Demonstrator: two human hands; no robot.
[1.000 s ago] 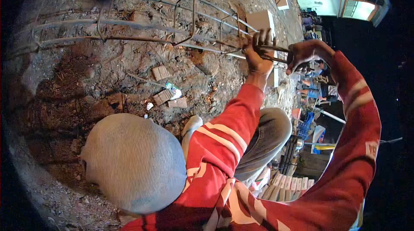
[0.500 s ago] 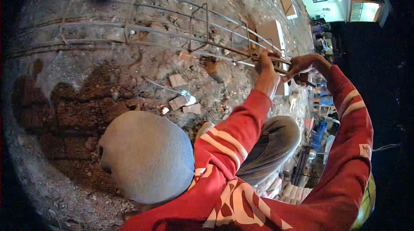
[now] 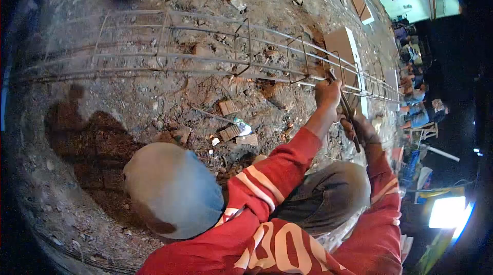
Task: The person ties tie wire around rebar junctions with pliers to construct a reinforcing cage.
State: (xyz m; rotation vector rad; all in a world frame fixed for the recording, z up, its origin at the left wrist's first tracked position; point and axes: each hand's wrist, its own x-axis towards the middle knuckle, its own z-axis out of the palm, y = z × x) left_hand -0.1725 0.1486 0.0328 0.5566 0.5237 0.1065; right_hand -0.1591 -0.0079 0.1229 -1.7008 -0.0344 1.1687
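A long cage of steel bars (image 3: 205, 57) with square wire stirrups lies across the ground. At its near edge, my left hand (image 3: 328, 93) is closed around the upper part of a long, slim, dark metal tool (image 3: 347, 108), whose tip sticks out above the fist. Lower down, my right hand (image 3: 362, 129) grips the same tool, and its end projects past the fingers. The tool slants across the near bars. What its tip touches, and its exact kind, I cannot make out.
A pale block (image 3: 345, 52) stands under the cage. Broken brick pieces (image 3: 229, 132) lie on the rough soil near my knees (image 3: 174, 190). Several people (image 3: 429, 111) are further off at the right. A bright lamp (image 3: 447, 212) shines at the lower right.
My right hand has swung down and towards my body, turning the tool from a shallow slant to a steep one. My left hand stays by the cage. The view has shifted.
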